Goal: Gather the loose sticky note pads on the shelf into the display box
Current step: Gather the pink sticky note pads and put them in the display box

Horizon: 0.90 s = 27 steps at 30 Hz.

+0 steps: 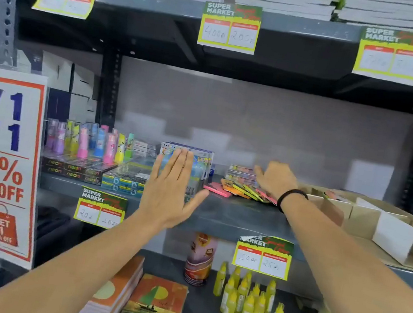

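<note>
Reaching over the grey shelf [239, 216], our right hand [275, 180] rests fingers-down on the scattered sticky note pads [242, 189]; whether it grips any, we cannot tell. Our left hand [171, 188] hovers flat, fingers spread, holding nothing, near the shelf's bare front edge. One cardboard display box [389, 230] sits just right of the pads.

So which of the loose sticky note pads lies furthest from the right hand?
The pink pad at the left end of the pile, lying flat and apart; the others fan out under the right hand.
</note>
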### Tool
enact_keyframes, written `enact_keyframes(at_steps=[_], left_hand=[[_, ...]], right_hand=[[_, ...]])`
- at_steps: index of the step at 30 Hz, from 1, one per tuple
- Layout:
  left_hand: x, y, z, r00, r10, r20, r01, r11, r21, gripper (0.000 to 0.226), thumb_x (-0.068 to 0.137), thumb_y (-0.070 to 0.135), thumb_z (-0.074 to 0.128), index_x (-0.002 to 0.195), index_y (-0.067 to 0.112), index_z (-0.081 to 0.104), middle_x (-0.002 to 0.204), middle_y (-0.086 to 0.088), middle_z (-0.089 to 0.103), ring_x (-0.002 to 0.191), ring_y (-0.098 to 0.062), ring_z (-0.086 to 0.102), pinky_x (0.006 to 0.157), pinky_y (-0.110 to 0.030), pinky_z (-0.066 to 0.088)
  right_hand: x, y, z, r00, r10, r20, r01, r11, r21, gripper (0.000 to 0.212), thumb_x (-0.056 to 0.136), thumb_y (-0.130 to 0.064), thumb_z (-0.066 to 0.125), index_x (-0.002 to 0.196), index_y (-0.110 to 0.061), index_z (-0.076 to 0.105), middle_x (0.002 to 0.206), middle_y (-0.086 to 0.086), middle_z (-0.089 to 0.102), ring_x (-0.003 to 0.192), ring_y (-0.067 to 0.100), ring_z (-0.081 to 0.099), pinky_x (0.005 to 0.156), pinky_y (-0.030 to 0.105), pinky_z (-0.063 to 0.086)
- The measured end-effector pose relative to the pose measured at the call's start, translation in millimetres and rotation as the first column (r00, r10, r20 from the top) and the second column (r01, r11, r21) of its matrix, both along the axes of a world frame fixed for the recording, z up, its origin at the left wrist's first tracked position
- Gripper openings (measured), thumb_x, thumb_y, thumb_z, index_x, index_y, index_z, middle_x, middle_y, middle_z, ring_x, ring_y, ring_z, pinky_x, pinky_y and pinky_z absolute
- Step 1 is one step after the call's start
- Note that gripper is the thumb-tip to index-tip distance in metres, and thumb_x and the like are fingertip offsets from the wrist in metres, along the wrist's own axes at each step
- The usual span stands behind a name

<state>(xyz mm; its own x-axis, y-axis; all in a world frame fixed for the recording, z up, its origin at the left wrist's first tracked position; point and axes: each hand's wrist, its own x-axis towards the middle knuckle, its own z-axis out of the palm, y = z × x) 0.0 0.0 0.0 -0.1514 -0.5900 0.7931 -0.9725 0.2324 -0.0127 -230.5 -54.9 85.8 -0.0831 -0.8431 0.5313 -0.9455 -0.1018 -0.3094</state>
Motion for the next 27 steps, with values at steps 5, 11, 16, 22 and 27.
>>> enact_keyframes(at_steps=[5, 11, 16, 22, 27], left_hand=[[25, -11, -32, 0.994, 0.081, 0.078, -0.082, 0.997, 0.011, 0.100, 0.089, 0.080, 0.013, 0.152, 0.003, 0.024, 0.158, -0.013, 0.026, 0.148, -0.026, 0.018, 0.117, -0.050, 0.007], [31, -16, -35, 0.986, 0.058, 0.153, -0.051, 0.998, -0.047, 0.104, 0.087, 0.082, 0.017, 0.150, 0.000, 0.029, 0.158, -0.014, 0.028, 0.148, -0.028, 0.022, 0.117, -0.053, 0.012], [33, -19, -38, 0.987, 0.060, 0.151, -0.052, 0.997, -0.058, 0.108, 0.084, 0.085, 0.019, 0.151, 0.000, 0.026, 0.160, -0.014, 0.024, 0.149, -0.027, 0.017, 0.119, -0.053, 0.011], [33, -19, -39, 0.987, 0.062, 0.145, -0.055, 0.997, -0.056, 0.109, 0.084, 0.085, 0.018, 0.151, 0.000, 0.029, 0.159, -0.013, 0.026, 0.149, -0.027, 0.016, 0.121, -0.050, 0.007], [33, -19, -39, 0.988, 0.057, 0.141, -0.052, 0.998, -0.039, 0.108, 0.083, 0.085, 0.018, 0.150, 0.001, 0.031, 0.158, -0.013, 0.029, 0.149, -0.027, 0.018, 0.121, -0.049, 0.008]], right_hand=[[7, -15, -17, 0.987, -0.054, -0.153, 0.096, 0.956, 0.278, 0.044, 0.103, -0.024, 0.029, 0.129, 0.001, 0.054, 0.137, 0.018, 0.053, 0.126, 0.031, 0.050, 0.103, 0.034, 0.040], [-1, -67, -46, 0.972, -0.147, -0.181, 0.198, 0.930, 0.309, 0.063, 0.094, -0.050, 0.027, 0.119, -0.003, 0.061, 0.124, 0.016, 0.062, 0.113, 0.031, 0.058, 0.103, 0.041, 0.041], [9, -45, -36, 0.967, -0.208, -0.148, 0.234, 0.953, 0.192, 0.062, 0.095, -0.055, 0.035, 0.112, -0.002, 0.063, 0.116, 0.017, 0.064, 0.105, 0.032, 0.061, 0.087, 0.039, 0.053], [7, -56, -31, 0.965, -0.234, -0.115, 0.256, 0.938, 0.235, 0.057, 0.087, -0.055, 0.049, 0.115, -0.007, 0.062, 0.119, 0.015, 0.062, 0.106, 0.032, 0.059, 0.086, 0.038, 0.050], [8, -59, -34, 0.961, -0.267, -0.068, 0.275, 0.944, 0.182, 0.064, 0.084, -0.063, 0.050, 0.111, -0.005, 0.061, 0.111, 0.014, 0.064, 0.100, 0.032, 0.061, 0.082, 0.036, 0.052]])
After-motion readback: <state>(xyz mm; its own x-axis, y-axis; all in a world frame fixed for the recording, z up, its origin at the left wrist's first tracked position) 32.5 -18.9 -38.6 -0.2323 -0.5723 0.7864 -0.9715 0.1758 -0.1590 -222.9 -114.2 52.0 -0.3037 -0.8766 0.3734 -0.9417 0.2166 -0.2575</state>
